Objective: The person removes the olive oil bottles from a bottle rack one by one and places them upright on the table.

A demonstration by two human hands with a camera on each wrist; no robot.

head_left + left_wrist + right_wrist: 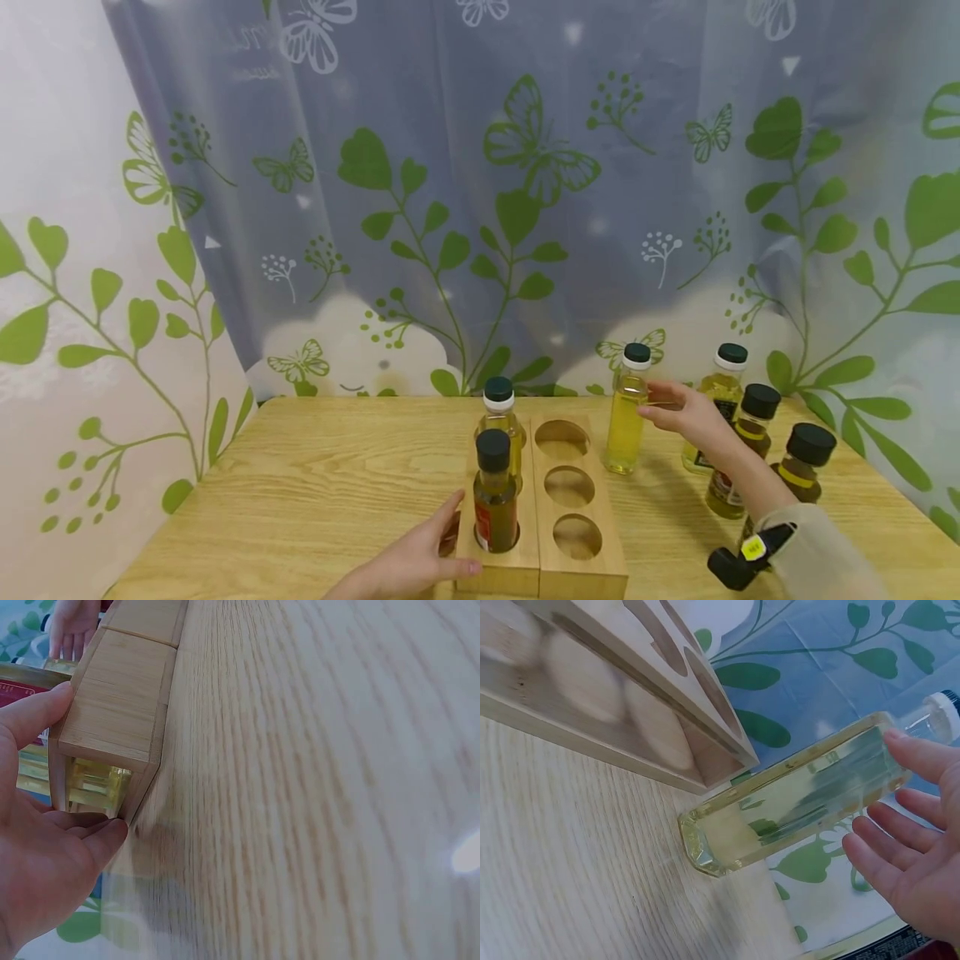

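My left hand (408,554) holds the near left corner of a two-row wooden bottle rack (581,583), thumb on one edge and fingers on the other in the left wrist view. In the rack's left row stand a dark oil bottle (495,500) with a red label and, behind it, a yellow oil bottle (514,435) with a green-and-white cap. To the right of the rack, a clear bottle of pale yellow oil (802,799) stands upright on the table. My right hand (697,417) is at its upper part, thumb tip at the shoulder and fingers loosely extended.
Right of my right hand stand several more bottles: a yellow oil bottle (723,387) at the back and black-capped dark bottles (806,471) nearer, partly behind my forearm. Three round holes show in the rack's right row. A patterned curtain (450,208) hangs behind the wooden table (337,467).
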